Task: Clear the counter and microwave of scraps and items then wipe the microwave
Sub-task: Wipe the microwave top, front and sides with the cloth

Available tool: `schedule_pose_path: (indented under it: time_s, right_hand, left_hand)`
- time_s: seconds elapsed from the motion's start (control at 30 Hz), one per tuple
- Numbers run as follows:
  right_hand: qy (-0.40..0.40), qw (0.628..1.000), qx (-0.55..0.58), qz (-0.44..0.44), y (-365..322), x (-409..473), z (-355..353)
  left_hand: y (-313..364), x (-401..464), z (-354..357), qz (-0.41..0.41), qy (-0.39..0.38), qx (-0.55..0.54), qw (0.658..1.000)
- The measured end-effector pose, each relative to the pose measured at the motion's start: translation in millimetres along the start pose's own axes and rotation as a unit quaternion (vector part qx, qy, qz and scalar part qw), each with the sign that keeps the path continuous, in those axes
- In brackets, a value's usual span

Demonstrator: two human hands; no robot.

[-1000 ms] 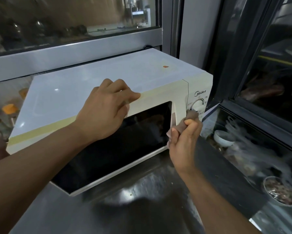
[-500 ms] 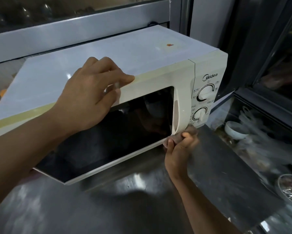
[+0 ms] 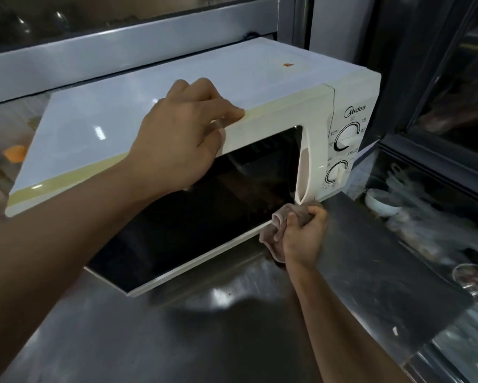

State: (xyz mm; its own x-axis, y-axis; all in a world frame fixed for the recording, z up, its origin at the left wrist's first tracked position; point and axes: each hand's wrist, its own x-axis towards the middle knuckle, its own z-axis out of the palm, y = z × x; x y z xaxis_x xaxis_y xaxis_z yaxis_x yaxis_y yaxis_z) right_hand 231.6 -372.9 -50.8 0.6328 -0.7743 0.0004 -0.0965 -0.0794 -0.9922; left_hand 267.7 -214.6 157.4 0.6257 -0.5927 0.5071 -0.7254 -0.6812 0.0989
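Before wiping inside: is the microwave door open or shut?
Shut: the microwave door sits flush with the control panel.

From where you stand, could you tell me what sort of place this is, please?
Probably a commercial or canteen kitchen: a white microwave stands on a stainless steel counter, glass-fronted cabinets line the wall, and bowls of food sit at right.
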Motion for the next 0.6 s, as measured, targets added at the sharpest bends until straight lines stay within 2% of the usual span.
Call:
schedule_pose_path:
  time_s: [0.17,0.3,0.4,0.5,0.6]
  right_hand:
    - [-0.002,1.0,-0.017,-0.013,-5,-36,16]
    - [0.031,0.999,-0.042,-0.008,-15,-47,23]
    - [0.055,0.996,-0.047,-0.053,-33,-60,30]
    - [0.108,0.984,-0.041,-0.133,-65,-61,34]
    - [0.146,0.971,-0.035,-0.186,-99,-53,31]
  left_hand:
    - [-2,2,-3,-0.007,-0.016,-0.038,0.999]
    - [-8,8,-18,-0.015,-0.061,-0.093,0.994]
    - [-19,1,-34,0.018,-0.09,-0.076,0.993]
    - [-37,-16,-43,0.078,-0.096,-0.021,0.992]
    - [-52,-30,-47,0.1,-0.099,0.009,0.99]
